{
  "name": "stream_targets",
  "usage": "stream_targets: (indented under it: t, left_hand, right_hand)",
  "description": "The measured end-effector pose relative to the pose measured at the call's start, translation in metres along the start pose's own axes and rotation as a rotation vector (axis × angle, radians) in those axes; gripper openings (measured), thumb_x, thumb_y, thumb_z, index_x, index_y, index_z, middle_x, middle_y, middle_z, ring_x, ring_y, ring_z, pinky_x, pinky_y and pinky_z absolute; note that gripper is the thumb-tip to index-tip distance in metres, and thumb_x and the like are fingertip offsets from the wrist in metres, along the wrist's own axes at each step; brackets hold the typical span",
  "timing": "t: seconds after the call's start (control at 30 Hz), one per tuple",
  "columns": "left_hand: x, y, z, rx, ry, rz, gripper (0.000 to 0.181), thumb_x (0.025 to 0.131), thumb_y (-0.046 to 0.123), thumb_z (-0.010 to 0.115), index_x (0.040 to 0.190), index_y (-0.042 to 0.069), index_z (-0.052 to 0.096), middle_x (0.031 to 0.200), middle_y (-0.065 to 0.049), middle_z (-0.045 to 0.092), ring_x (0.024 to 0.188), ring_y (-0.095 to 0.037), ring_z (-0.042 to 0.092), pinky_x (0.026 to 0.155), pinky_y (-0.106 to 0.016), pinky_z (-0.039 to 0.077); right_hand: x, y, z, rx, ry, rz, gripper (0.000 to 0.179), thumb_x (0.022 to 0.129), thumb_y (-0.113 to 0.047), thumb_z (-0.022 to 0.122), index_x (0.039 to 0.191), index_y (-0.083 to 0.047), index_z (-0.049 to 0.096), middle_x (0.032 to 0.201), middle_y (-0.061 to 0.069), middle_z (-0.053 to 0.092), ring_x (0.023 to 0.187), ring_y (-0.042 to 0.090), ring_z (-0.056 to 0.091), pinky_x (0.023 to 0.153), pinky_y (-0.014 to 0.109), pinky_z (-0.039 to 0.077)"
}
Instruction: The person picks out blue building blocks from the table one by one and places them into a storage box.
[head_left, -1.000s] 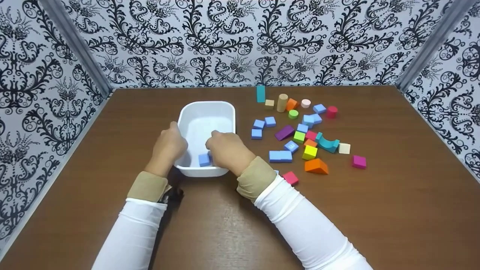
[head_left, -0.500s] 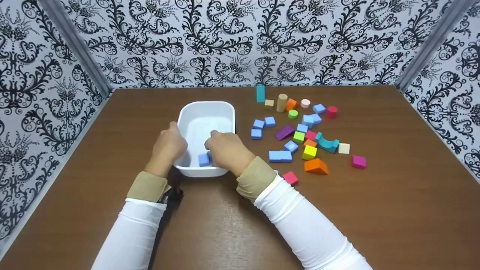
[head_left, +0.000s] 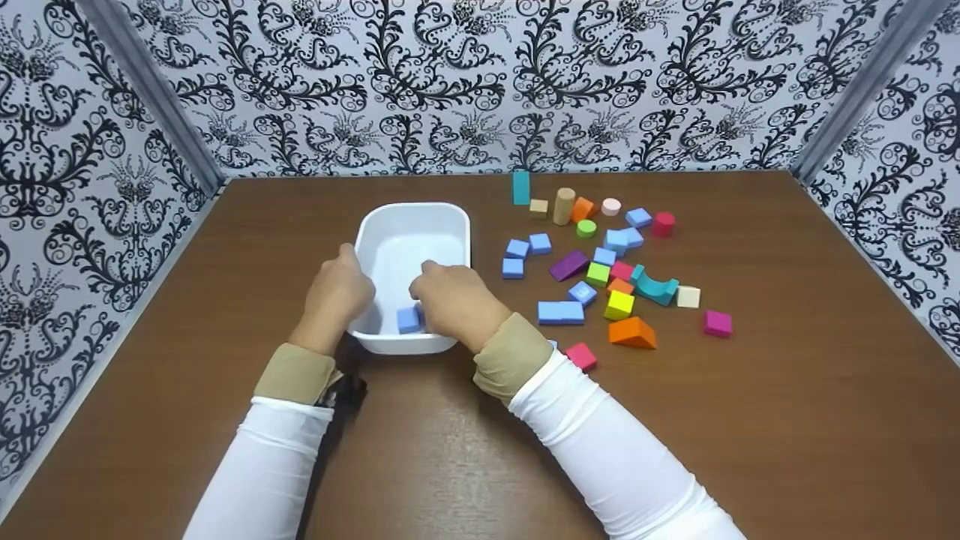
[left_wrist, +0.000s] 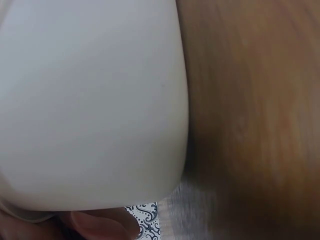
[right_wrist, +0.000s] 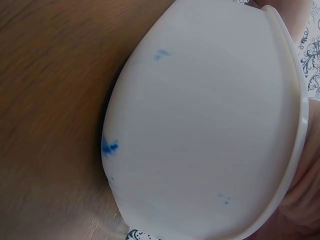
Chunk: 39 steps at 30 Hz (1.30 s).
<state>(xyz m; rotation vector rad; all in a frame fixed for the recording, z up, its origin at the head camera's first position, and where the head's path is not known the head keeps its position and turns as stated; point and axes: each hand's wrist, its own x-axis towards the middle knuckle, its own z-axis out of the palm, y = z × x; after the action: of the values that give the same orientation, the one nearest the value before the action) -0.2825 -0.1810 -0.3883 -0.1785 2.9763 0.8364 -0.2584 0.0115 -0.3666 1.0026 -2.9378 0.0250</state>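
A white plastic tub (head_left: 405,345) sits on the table left of centre. My left hand (head_left: 336,296) grips its left rim; in the left wrist view the tub's outer wall (left_wrist: 100,110) fills much of the frame, with some fingers (left_wrist: 100,227) at the bottom. My right hand (head_left: 459,301) reaches over the right front rim with its fingers bent down inside. A light blue block (head_left: 409,320) lies in the tub's front part, and a sliver of more blue shows between it and the right hand. The right fingertips are hidden, so what they hold is unclear.
Right of the tub lie scattered coloured blocks: several blue blocks (head_left: 561,313), a purple one (head_left: 569,265), a yellow cube (head_left: 619,304), an orange wedge (head_left: 632,333), a teal arch (head_left: 655,286) and a wooden cylinder (head_left: 564,206). Patterned walls (head_left: 480,90) enclose the table.
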Motion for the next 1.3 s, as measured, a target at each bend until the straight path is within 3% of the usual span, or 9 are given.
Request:
stream_targets:
  t: [0.23, 0.47, 0.8, 1.03, 1.3]
  left_hand:
    - [0.000, 0.000, 0.000, -0.007, 0.004, -0.001, 0.057, 0.096, 0.005, 0.045, 0.151, -0.011, 0.036, 0.132, -0.038, 0.061, 0.118, -0.050, 0.065, 0.097, -0.063, 0.053]
    - [-0.001, 0.001, 0.000, 0.001, 0.004, -0.003, 0.057, 0.097, 0.005, 0.044, 0.151, -0.011, 0.035, 0.132, -0.038, 0.061, 0.117, -0.050, 0.065, 0.098, -0.062, 0.053]
    - [0.000, 0.001, -0.001, 0.011, -0.002, 0.000, 0.057, 0.098, 0.004, 0.046, 0.151, -0.013, 0.036, 0.130, -0.039, 0.061, 0.114, -0.049, 0.067, 0.095, -0.061, 0.055]
    - [0.000, 0.002, -0.003, 0.012, -0.030, -0.016, 0.058, 0.099, 0.005, 0.043, 0.154, -0.011, 0.033, 0.135, -0.039, 0.059, 0.121, -0.050, 0.063, 0.099, -0.062, 0.052]
    - [-0.001, 0.004, -0.004, 0.007, -0.050, -0.031, 0.059, 0.100, 0.005, 0.043, 0.156, -0.011, 0.030, 0.137, -0.038, 0.057, 0.122, -0.049, 0.063, 0.101, -0.061, 0.051]
  right_hand:
    - [0.000, 0.000, 0.001, -0.002, 0.023, -0.005, 0.029, 0.089, -0.009, 0.072, 0.117, -0.013, 0.081, 0.109, 0.011, 0.072, 0.089, 0.027, 0.071, 0.082, 0.044, 0.061]
    - [-0.001, 0.001, -0.003, 0.073, 0.028, -0.031, 0.030, 0.089, -0.014, 0.080, 0.119, -0.010, 0.080, 0.113, 0.011, 0.072, 0.096, 0.029, 0.073, 0.090, 0.043, 0.060]
    - [-0.008, 0.009, -0.034, 0.205, 0.114, -0.070, 0.037, 0.090, -0.026, 0.087, 0.122, -0.008, 0.078, 0.115, 0.009, 0.072, 0.101, 0.027, 0.072, 0.093, 0.042, 0.058]
    - [-0.032, 0.036, -0.052, 0.216, 0.223, -0.066, 0.034, 0.097, -0.032, 0.081, 0.119, -0.007, 0.079, 0.114, 0.009, 0.072, 0.101, 0.028, 0.071, 0.092, 0.040, 0.058]
    - [-0.066, 0.078, -0.059, 0.188, 0.219, 0.002, 0.030, 0.096, -0.030, 0.081, 0.116, -0.008, 0.080, 0.109, 0.010, 0.071, 0.096, 0.026, 0.069, 0.089, 0.042, 0.058]
